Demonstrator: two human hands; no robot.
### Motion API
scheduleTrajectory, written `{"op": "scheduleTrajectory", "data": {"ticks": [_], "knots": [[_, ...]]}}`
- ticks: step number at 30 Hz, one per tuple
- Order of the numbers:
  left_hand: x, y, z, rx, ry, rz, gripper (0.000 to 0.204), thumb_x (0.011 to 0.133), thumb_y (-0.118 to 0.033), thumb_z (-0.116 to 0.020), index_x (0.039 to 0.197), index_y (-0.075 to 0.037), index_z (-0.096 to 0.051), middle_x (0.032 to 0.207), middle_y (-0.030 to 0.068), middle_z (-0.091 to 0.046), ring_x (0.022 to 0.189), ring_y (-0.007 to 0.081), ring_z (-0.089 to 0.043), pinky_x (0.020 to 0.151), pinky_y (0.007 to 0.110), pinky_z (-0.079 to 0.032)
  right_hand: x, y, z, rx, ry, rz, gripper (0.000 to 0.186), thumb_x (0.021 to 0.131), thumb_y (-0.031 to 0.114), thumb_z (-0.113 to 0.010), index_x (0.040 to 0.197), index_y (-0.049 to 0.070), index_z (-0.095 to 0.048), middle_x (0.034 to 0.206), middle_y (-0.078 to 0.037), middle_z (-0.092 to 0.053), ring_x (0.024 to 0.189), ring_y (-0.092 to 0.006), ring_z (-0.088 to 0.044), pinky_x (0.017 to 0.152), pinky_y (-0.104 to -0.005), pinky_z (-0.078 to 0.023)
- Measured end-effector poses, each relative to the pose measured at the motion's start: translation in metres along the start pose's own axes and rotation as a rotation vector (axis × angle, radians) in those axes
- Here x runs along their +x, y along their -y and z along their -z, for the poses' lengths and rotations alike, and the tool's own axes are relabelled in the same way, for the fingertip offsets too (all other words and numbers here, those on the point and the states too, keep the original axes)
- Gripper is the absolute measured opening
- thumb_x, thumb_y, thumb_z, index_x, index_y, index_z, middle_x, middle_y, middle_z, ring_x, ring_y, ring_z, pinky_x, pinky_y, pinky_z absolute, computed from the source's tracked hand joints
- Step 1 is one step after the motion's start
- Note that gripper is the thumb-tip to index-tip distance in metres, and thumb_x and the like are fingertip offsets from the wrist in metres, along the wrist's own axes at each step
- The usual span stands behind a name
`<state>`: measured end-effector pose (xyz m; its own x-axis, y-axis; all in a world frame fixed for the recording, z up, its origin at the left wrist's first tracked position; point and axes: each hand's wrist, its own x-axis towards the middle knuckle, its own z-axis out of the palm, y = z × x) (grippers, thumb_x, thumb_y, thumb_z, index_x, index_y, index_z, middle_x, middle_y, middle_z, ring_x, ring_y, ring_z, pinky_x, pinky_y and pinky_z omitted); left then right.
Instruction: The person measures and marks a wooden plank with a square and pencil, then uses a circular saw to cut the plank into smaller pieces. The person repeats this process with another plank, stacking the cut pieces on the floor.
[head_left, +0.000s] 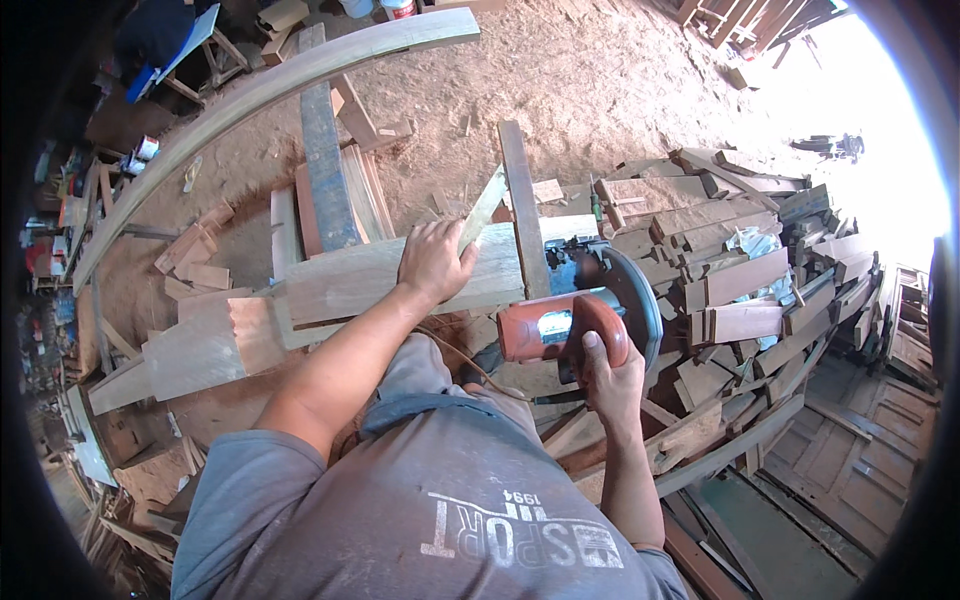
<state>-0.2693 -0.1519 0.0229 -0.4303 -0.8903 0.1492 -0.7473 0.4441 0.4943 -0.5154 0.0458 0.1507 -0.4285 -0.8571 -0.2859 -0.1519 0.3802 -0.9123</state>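
A wide pale board (370,275) lies crosswise in front of me. On top of it, my left hand (435,262) presses down, with a narrow pale wooden strip (485,208) pinched between thumb and fingers. That strip slants up toward a dark wooden batten (522,200), which crosses the board. Right of the batten, my right hand (612,378) is wrapped around the rear handle of a circular saw (540,328) with a red-orange motor housing. The saw's base is at the board's right end, close beside the batten. Its blade's lower part is hidden.
Stacked wood offcuts (740,290) crowd the right side. A long curved-looking plank (270,85) spans the upper left, near a bluish worn beam (325,165). A green-handled screwdriver (597,205) lies beyond the saw. Sawdust covers the ground (560,80); a cable (470,360) runs below the board.
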Motion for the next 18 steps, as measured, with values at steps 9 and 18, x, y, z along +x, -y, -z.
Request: {"op": "scheduleTrajectory", "data": {"ticks": [9,18], "knots": [[0.001,0.001,0.003,-0.001,0.031,0.002,0.049,0.100,-0.032,-0.067,0.131,0.006,-0.068,0.123,0.0231,-0.075,0.118,0.0393,-0.068,0.106,0.053,-0.047,0.015,0.009,-0.005,0.027,0.014,-0.042,0.038,0.104,0.026,-0.077,0.129,-0.003,-0.072,0.090,-0.004,-0.074,0.075,-0.0082,-0.065,0.065,-0.0276,-0.053],[0.001,0.001,0.001,0.000,0.036,0.004,0.050,0.101,-0.034,-0.065,0.131,0.006,-0.067,0.126,0.0229,-0.075,0.120,0.0379,-0.068,0.107,0.052,-0.047,0.028,0.023,-0.012,0.080,0.031,-0.088,0.036,0.105,0.025,-0.076,0.126,-0.003,-0.073,0.090,-0.005,-0.075,0.076,-0.0088,-0.068,0.065,-0.0275,-0.054]]}}
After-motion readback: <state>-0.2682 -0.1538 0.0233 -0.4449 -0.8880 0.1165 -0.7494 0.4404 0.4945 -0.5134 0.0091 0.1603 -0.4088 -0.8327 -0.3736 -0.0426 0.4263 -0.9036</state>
